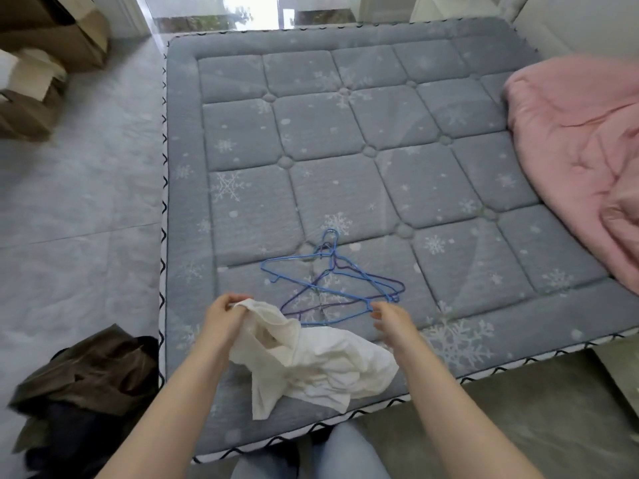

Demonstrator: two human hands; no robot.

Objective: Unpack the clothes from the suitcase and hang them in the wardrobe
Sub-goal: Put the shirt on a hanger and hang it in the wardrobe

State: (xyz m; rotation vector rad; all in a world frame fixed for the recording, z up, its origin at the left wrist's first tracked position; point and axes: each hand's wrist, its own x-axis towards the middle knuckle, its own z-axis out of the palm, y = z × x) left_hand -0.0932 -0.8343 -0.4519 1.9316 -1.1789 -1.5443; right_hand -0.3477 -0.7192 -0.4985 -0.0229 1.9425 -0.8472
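A crumpled white garment (pixel 321 364) lies on the near edge of the grey quilted mattress (pixel 345 140). My left hand (pixel 224 314) pinches its upper corner and lifts it slightly. Just beyond the garment lie several wire hangers (pixel 325 288), blue and purple, tangled together. My right hand (pixel 390 319) touches the right end of the lowest blue hanger with its fingertips; whether it grips the wire I cannot tell. A heap of dark brown and navy clothes (pixel 86 378) sits on the floor at lower left. No suitcase or wardrobe is in view.
A pink quilt (pixel 577 150) is bunched on the mattress's right side. Cardboard boxes (pixel 48 63) stand on the grey floor at far left. A glass door (pixel 221 12) lies beyond the bed. My knees in jeans (pixel 332 454) press against the mattress's near edge.
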